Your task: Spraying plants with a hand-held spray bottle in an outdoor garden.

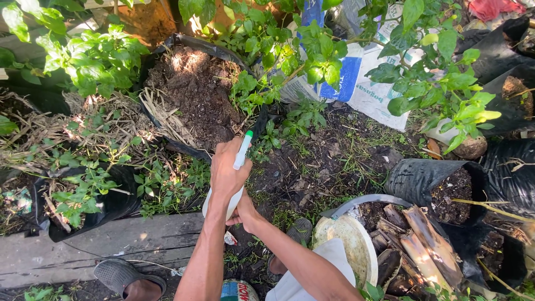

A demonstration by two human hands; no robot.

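Left hand (225, 170): in the middle of the frame, closed around the top of a white spray bottle (237, 187) with a green tip.
Right hand (242, 212): just below, holding the bottle's lower part from the underside.
Bottle: points up toward a black grow bag (184, 106) full of soil.
Lower right: white bucket (348, 245), cut wood pieces (415, 245).

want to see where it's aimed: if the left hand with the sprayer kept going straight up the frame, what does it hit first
Probably the soil bag: the left hand points the sprayer at its near edge, though depth is unclear.
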